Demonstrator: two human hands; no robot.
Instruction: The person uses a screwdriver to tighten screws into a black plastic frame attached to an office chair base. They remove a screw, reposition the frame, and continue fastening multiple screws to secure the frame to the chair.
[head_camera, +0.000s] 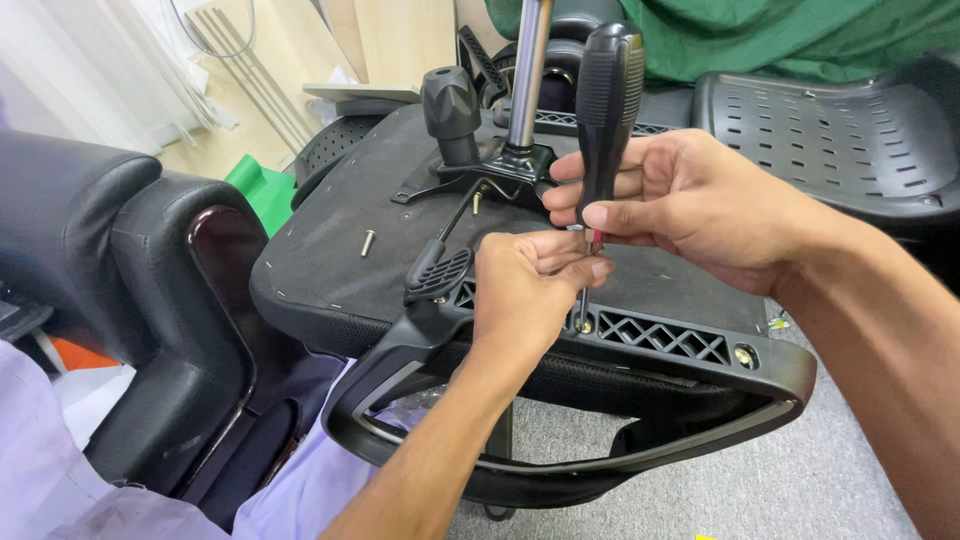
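Screwdriver (606, 100) with a black ribbed handle stands nearly upright, its tip down at a brass-coloured screw (584, 325) in the black armrest bracket (660, 338) of an upturned office chair seat (340, 270). Right hand (690, 200) is closed around the lower handle and shaft. Left hand (525, 290) is curled shut, fingertips pinching the shaft just above the tip. A loose bolt (367, 242) lies on the seat underside, well apart from both hands, near the chair mechanism (480, 170) with its knob (452, 105).
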